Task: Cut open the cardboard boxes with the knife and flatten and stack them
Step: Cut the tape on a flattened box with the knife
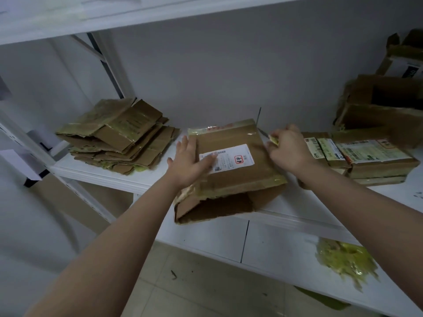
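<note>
A brown cardboard box with a white label lies on the white shelf, its near flaps open and hanging over the shelf's front edge. My left hand presses flat on its top, fingers straight, fingertips on the label. My right hand is at the box's right edge and grips a yellow-handled knife, whose thin blade points toward the back wall. A stack of flattened boxes lies at the left of the shelf.
Taped, labelled boxes lie to the right, with opened boxes piled behind them. A wad of yellowish tape sits on the lower shelf. An upper shelf hangs overhead. Tiled floor shows below.
</note>
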Action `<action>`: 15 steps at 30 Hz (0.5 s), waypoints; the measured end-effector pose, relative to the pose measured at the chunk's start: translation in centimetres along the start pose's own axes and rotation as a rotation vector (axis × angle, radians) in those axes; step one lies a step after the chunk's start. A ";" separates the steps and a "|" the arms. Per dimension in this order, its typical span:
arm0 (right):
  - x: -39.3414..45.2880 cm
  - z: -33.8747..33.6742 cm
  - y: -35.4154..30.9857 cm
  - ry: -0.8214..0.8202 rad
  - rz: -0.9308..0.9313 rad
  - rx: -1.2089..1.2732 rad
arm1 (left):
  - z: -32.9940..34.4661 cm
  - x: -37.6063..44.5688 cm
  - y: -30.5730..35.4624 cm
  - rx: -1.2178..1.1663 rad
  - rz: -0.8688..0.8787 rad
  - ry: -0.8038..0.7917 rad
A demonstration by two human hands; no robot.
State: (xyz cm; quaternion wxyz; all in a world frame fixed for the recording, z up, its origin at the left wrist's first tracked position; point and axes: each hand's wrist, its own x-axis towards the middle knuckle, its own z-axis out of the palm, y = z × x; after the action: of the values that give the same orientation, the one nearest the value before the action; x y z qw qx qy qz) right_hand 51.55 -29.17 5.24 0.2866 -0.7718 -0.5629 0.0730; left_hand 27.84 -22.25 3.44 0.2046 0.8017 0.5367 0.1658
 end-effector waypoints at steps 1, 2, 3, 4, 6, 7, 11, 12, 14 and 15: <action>0.2 0.1 -0.5 0.034 -0.038 -0.011 | 0.4 0.3 -0.2 0.045 -0.035 0.011; 0.5 0.3 -1.1 0.060 -0.091 -0.051 | 0.9 0.6 -0.3 0.094 -0.065 0.015; 0.7 0.5 -1.6 0.065 -0.147 -0.115 | 1.6 0.8 -0.5 0.140 -0.088 0.009; 0.9 0.9 -2.1 0.048 -0.201 -0.180 | 2.4 0.9 -0.5 0.185 -0.097 -0.006; 1.3 2.1 -2.7 -0.053 -0.281 -0.279 | 4.0 0.8 -0.4 0.270 -0.083 -0.035; 1.5 3.0 -2.6 -0.126 -0.307 -0.322 | 4.7 0.6 -0.2 0.290 -0.068 -0.046; 1.3 6.7 0.4 -0.356 -0.253 -0.382 | 6.0 0.4 -0.4 0.329 -0.030 -0.079; 1.1 7.3 1.5 -0.383 -0.217 -0.368 | 6.2 0.3 -0.8 0.375 -0.016 -0.083; 0.6 8.3 3.1 -0.427 -0.165 -0.343 | 6.9 0.0 -1.9 0.444 -0.005 -0.096; 0.4 8.7 3.6 -0.441 -0.152 -0.339 | 7.3 -0.1 -2.3 0.456 -0.008 -0.104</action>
State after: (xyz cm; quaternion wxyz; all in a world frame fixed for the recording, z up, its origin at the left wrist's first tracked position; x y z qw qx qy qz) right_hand 50.87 -26.39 -3.71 0.0289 -0.7299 -0.6719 0.1224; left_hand 29.50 -22.68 -3.98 0.0464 0.8325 0.5521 -0.0020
